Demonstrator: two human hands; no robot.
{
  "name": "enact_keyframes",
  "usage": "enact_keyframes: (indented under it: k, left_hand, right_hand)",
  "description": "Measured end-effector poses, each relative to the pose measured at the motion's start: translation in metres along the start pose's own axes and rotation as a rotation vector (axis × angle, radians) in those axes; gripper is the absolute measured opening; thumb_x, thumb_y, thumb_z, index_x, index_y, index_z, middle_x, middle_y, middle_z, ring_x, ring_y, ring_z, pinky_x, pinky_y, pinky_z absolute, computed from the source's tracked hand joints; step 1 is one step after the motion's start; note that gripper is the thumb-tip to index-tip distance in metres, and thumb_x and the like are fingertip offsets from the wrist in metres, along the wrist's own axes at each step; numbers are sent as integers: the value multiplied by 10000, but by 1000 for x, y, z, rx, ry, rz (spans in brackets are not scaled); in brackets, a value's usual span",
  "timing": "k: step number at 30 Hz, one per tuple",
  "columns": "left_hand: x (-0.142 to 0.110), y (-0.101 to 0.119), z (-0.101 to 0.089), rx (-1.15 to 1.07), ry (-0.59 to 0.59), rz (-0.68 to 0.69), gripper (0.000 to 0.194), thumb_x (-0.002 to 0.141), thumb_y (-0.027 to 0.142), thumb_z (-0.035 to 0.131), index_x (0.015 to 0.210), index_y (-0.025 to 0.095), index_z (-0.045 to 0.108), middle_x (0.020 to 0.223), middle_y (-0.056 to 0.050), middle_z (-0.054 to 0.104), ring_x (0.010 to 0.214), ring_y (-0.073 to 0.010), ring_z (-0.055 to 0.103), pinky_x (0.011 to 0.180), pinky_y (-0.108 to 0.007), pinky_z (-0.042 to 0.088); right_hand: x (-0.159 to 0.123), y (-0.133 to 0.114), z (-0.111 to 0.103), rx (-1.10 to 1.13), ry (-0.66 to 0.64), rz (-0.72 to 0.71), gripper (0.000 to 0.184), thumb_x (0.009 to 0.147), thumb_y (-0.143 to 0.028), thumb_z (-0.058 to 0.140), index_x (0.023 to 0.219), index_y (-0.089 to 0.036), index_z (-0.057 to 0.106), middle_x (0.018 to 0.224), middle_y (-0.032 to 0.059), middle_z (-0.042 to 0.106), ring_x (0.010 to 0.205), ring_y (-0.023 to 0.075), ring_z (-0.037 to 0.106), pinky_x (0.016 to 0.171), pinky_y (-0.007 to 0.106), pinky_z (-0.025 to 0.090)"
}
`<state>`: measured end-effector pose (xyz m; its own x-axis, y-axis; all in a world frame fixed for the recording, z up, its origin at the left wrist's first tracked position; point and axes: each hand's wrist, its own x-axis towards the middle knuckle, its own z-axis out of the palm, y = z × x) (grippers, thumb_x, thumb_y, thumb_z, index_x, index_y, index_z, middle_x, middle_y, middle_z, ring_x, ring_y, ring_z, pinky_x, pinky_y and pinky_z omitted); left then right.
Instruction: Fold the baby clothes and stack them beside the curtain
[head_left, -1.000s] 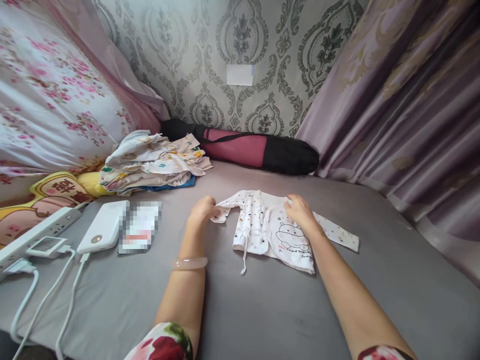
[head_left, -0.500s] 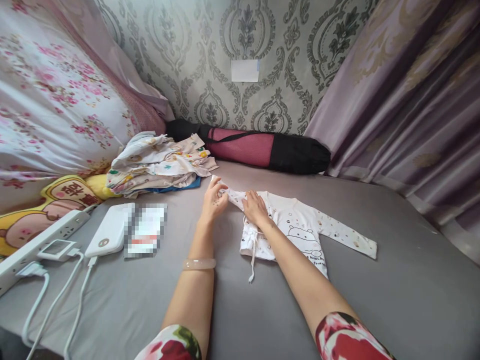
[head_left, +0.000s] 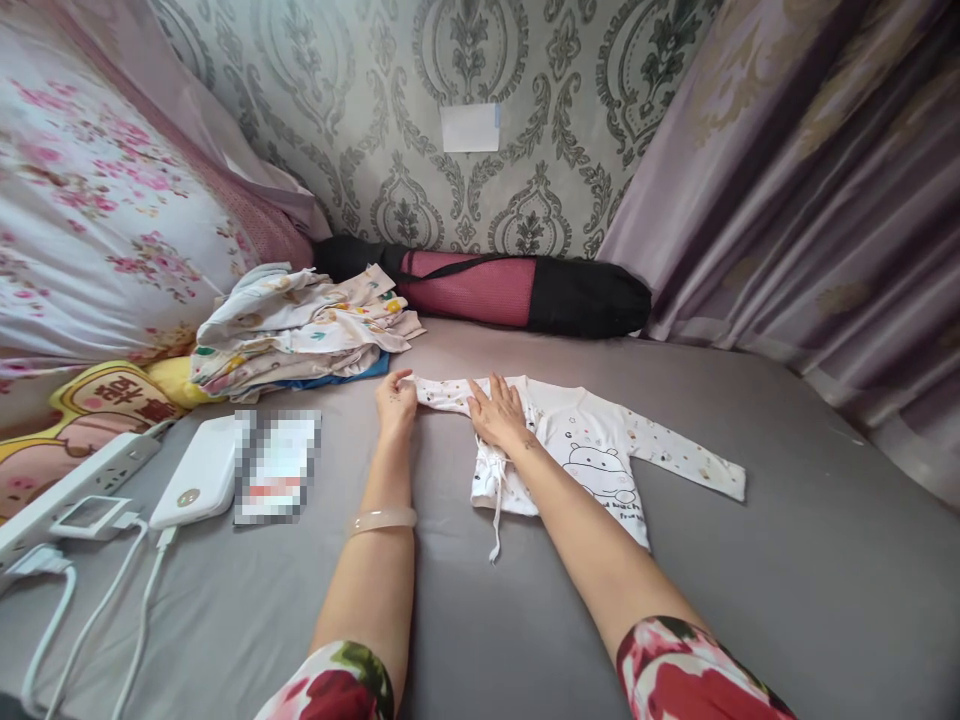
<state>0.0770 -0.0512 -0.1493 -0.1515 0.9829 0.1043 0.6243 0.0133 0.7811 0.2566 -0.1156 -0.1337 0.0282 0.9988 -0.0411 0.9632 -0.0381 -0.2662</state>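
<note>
A small white baby shirt (head_left: 589,440) lies spread on the grey sheet, printed with a hippo-like cartoon and lettering, its far sleeve stretched out to the right. White tie strings hang from its left side. My left hand (head_left: 396,400) pinches the cuff of the left sleeve and holds that sleeve out straight. Flat on the shirt's shoulder and upper left side rests my right hand (head_left: 496,412), fingers spread, covering part of the fabric beneath.
A heap of patterned clothes (head_left: 300,325) lies at the back left. Behind is a black and pink long bag (head_left: 472,288) along the wall. A power strip (head_left: 82,490), a white power bank (head_left: 199,472) with cables and a blurred flat item (head_left: 276,468) are at left.
My left hand has come down and drawn the sleeve out straighter to the left. My right hand has flattened on the shirt. The view has shifted slightly.
</note>
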Motion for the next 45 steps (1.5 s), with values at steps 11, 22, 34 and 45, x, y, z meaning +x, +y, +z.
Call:
enact_keyframes:
  k: [11, 22, 34, 45]
  left_hand:
    - [-17, 38, -19, 183, 53, 60, 391, 818, 244, 514, 1170, 162, 664, 1254, -149, 600, 1191, -304, 551, 1029, -421, 427]
    - [-101, 127, 4, 36, -911, 420, 199, 832, 264, 500, 806, 141, 654, 744, -51, 695, 604, -131, 632, 538, -209, 458]
    - [-145, 138, 4, 757, -969, 590, 399, 756, 402, 662, 1058, 142, 672, 1043, -110, 701, 936, -233, 652, 732, -252, 478]
    - [-203, 105, 17, 720, -523, 573, 204, 920, 244, 471, 1039, 154, 612, 1129, -131, 602, 1070, -269, 556, 843, -340, 468]
  right_hand:
    - [4, 8, -31, 256, -138, -4, 581, 1012, -451, 265, 1545, -222, 275, 1636, 84, 154, 1505, 216, 87, 1195, 396, 123]
    - [-97, 81, -57, 809, -83, 223, 184, 903, -228, 475, 796, -155, 605, 758, 69, 697, 590, 153, 664, 545, 244, 526]
    - [-137, 84, -57, 372, -309, -19, 560, 662, -313, 772, 1152, -184, 534, 1187, 87, 586, 930, 184, 617, 742, 231, 464]
    - [-140, 78, -55, 330, -92, 134, 81, 808, -252, 571, 777, -189, 612, 842, 37, 682, 793, 167, 600, 641, 229, 370]
